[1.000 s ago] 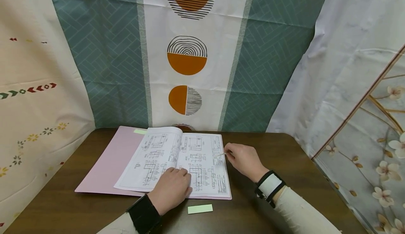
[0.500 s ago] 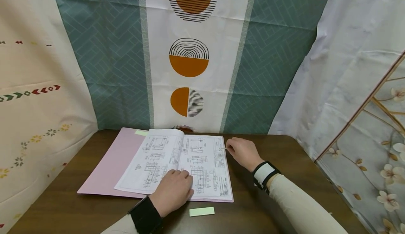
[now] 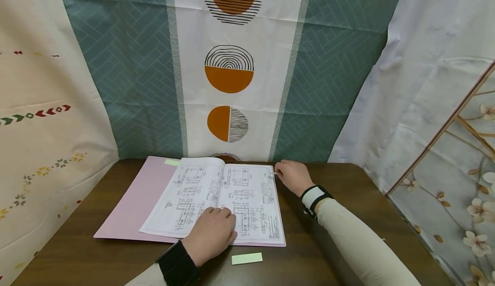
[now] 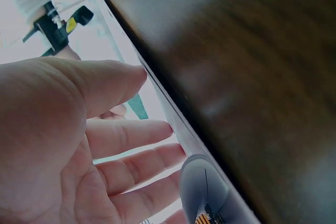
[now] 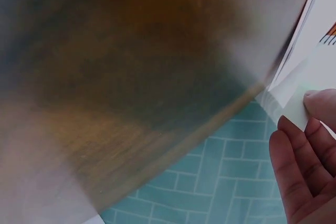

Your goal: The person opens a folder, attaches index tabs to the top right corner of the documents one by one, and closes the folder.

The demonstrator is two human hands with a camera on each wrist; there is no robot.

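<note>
Left hand [image 3: 212, 233] rests, fingers extended, on booklet [image 3: 253, 198] | right hand [image 3: 294, 177] pinches pale tab [image 5: 297, 109] | tab-placing, seemingly | next: align, press

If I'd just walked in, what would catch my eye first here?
Probably the hanging cloth with its big orange-and-black circles, behind the table. Next, the open booklet of line drawings, with its pink cover showing at the left and a left hand resting on its near part. At its far right corner, a right hand pinches a small pale strip.
</note>
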